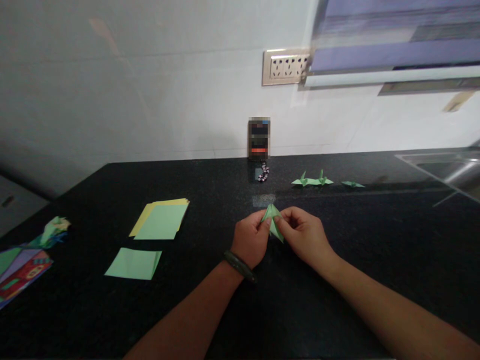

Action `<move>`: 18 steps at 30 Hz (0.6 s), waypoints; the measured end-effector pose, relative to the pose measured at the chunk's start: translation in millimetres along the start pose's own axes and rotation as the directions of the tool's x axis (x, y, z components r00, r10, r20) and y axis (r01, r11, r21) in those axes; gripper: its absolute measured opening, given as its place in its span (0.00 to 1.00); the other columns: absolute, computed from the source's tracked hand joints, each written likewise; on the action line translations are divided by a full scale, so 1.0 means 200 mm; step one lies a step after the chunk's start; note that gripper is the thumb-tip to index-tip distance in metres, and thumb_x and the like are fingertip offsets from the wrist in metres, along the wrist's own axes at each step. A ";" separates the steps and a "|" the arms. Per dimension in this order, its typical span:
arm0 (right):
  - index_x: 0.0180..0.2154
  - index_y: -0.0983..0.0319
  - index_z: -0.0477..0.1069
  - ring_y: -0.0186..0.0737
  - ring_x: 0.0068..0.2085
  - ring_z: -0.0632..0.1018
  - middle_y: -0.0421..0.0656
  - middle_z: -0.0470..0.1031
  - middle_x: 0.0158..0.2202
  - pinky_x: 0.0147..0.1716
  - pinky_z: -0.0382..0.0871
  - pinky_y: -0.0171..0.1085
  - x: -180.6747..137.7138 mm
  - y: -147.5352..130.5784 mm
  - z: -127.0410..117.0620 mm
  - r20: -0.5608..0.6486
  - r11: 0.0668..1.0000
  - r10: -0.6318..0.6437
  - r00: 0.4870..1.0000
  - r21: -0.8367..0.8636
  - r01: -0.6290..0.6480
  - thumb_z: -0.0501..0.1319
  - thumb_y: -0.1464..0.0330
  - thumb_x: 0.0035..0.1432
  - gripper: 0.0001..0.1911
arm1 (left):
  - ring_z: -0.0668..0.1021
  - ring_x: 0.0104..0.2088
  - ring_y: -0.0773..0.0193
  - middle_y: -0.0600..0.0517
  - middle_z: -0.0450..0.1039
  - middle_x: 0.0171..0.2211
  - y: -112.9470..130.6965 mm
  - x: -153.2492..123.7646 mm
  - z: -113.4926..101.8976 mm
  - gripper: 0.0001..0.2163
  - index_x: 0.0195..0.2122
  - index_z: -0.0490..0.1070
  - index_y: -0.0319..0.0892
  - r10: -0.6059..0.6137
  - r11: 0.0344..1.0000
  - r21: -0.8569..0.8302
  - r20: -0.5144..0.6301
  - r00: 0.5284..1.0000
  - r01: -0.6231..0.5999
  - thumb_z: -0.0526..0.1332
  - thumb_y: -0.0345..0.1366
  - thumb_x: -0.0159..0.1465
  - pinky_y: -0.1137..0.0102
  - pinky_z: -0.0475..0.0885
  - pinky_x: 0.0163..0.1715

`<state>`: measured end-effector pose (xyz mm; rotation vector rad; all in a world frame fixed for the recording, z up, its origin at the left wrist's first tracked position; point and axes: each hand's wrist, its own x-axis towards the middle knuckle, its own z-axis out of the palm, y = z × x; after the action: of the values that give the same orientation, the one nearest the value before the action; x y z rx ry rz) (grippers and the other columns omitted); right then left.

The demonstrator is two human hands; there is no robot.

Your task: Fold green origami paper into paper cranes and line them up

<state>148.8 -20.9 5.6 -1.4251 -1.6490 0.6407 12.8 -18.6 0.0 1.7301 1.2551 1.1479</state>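
Note:
A small piece of folded green paper (272, 212) is held above the black countertop between my two hands. My left hand (250, 238), with a dark bangle at the wrist, pinches its left side. On the right side, my right hand (304, 234) grips it with thumb and bent fingers. The paper comes to a point at the top, and another corner hangs down between the hands. My fingers cover part of its folds. Behind and to the right stand two green paper cranes (312, 181), beside a flatter folded green piece (353, 184).
Left of my hands lie a stack of green and yellow paper sheets (161, 220) and a folded green sheet (133, 263). Colourful papers (26, 272) sit at the far left. A phone-like device (259, 139) leans on the wall. A sink (450, 170) is at right.

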 end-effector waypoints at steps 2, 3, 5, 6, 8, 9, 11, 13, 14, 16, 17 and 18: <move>0.24 0.62 0.68 0.33 0.21 0.68 0.39 0.68 0.19 0.22 0.60 0.32 0.00 -0.01 -0.01 0.000 0.991 -0.054 0.999 -0.122 0.053 0.56 0.65 0.52 0.09 | 0.77 0.36 0.61 0.46 0.76 0.38 0.02 -0.01 0.00 0.14 0.44 0.72 0.38 0.045 0.994 0.102 -0.017 0.999 -0.043 0.52 0.33 0.60 0.69 0.69 0.37; 0.24 0.62 0.69 0.33 0.21 0.68 0.39 0.69 0.19 0.22 0.59 0.32 0.00 -0.01 -0.01 0.006 0.982 -0.078 0.997 -0.173 0.077 0.56 0.66 0.52 0.09 | 0.77 0.37 0.60 0.45 0.76 0.39 0.02 -0.01 0.00 0.15 0.45 0.72 0.37 0.066 0.987 0.149 -0.030 0.997 -0.061 0.52 0.32 0.61 0.68 0.69 0.39; 0.23 0.61 0.68 0.33 0.21 0.69 0.39 0.69 0.19 0.22 0.59 0.32 0.01 -0.01 -0.01 0.023 0.962 -0.116 0.993 -0.247 0.118 0.55 0.66 0.53 0.10 | 0.76 0.40 0.59 0.44 0.75 0.41 0.02 -0.01 0.00 0.15 0.45 0.71 0.36 0.104 0.970 0.224 -0.049 0.993 -0.090 0.52 0.32 0.61 0.67 0.68 0.42; 0.22 0.61 0.68 0.33 0.21 0.69 0.39 0.69 0.19 0.22 0.59 0.32 0.01 -0.01 -0.01 0.029 0.952 -0.131 0.991 -0.276 0.133 0.54 0.66 0.53 0.11 | 0.76 0.41 0.58 0.43 0.75 0.42 0.02 -0.01 0.00 0.15 0.45 0.71 0.36 0.121 0.963 0.249 -0.052 0.991 -0.105 0.52 0.32 0.61 0.67 0.68 0.43; 0.20 0.61 0.65 0.33 0.20 0.68 0.39 0.68 0.18 0.22 0.58 0.32 0.01 -0.01 0.00 0.027 0.931 -0.151 0.988 -0.331 0.152 0.53 0.66 0.54 0.13 | 0.76 0.42 0.57 0.44 0.75 0.43 0.01 -0.02 0.01 0.15 0.45 0.71 0.38 0.139 0.955 0.273 -0.054 0.989 -0.119 0.52 0.32 0.60 0.66 0.68 0.44; 0.19 0.61 0.63 0.33 0.20 0.68 0.39 0.67 0.17 0.21 0.57 0.32 0.01 -0.01 0.00 0.022 0.921 -0.154 0.988 -0.359 0.152 0.53 0.66 0.54 0.13 | 0.76 0.41 0.57 0.44 0.75 0.43 0.01 -0.02 0.02 0.15 0.46 0.71 0.40 0.140 0.955 0.272 -0.054 0.989 -0.120 0.52 0.32 0.60 0.65 0.68 0.44; 0.17 0.61 0.61 0.33 0.19 0.67 0.39 0.66 0.17 0.21 0.56 0.32 0.02 -0.01 0.01 0.008 0.906 -0.143 0.990 -0.402 0.134 0.53 0.66 0.53 0.14 | 0.76 0.40 0.57 0.45 0.75 0.42 0.01 -0.02 0.02 0.14 0.45 0.72 0.42 0.131 0.956 0.273 -0.057 0.990 -0.110 0.53 0.32 0.60 0.65 0.68 0.44; 0.17 0.61 0.60 0.33 0.19 0.67 0.38 0.65 0.16 0.21 0.55 0.32 0.02 -0.01 0.02 -0.007 0.906 -0.125 0.992 -0.408 0.112 0.54 0.65 0.52 0.13 | 0.76 0.40 0.57 0.45 0.75 0.41 0.02 -0.02 0.02 0.14 0.45 0.72 0.41 0.118 0.954 0.286 -0.069 0.991 -0.093 0.53 0.32 0.59 0.64 0.68 0.44; 0.18 0.61 0.60 0.32 0.19 0.67 0.38 0.65 0.17 0.21 0.55 0.32 0.03 -0.01 0.02 -0.011 0.913 -0.120 0.993 -0.394 0.106 0.55 0.65 0.52 0.13 | 0.76 0.40 0.57 0.44 0.75 0.41 0.02 -0.01 0.02 0.14 0.45 0.72 0.41 0.110 0.954 0.289 -0.074 0.991 -0.085 0.53 0.31 0.59 0.65 0.67 0.43; 0.18 0.61 0.61 0.32 0.19 0.66 0.37 0.65 0.17 0.21 0.56 0.32 0.03 -0.01 0.02 -0.006 0.934 -0.128 0.992 -0.337 0.119 0.55 0.65 0.51 0.12 | 0.76 0.38 0.58 0.46 0.76 0.38 0.02 -0.01 0.01 0.14 0.43 0.73 0.41 0.084 0.964 0.261 -0.088 0.993 -0.058 0.53 0.31 0.59 0.66 0.68 0.41; 0.19 0.61 0.61 0.31 0.20 0.66 0.37 0.65 0.17 0.21 0.56 0.31 0.03 -0.01 0.01 0.001 0.945 -0.138 0.990 -0.299 0.132 0.56 0.65 0.51 0.12 | 0.76 0.36 0.59 0.47 0.77 0.36 0.02 0.00 0.00 0.13 0.42 0.73 0.41 0.063 0.973 0.227 -0.096 0.993 -0.040 0.53 0.31 0.59 0.66 0.68 0.39; 0.19 0.61 0.61 0.31 0.20 0.65 0.37 0.65 0.17 0.21 0.56 0.31 0.03 -0.01 0.01 0.013 0.956 -0.145 0.989 -0.258 0.143 0.56 0.65 0.50 0.11 | 0.76 0.34 0.60 0.48 0.77 0.33 0.01 0.00 0.00 0.13 0.41 0.74 0.42 0.040 0.982 0.187 -0.101 0.994 -0.021 0.53 0.32 0.58 0.68 0.68 0.37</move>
<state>145.8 -15.3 6.8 -1.4676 -1.8640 0.3469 13.6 -18.8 2.3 1.8503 1.4433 1.1844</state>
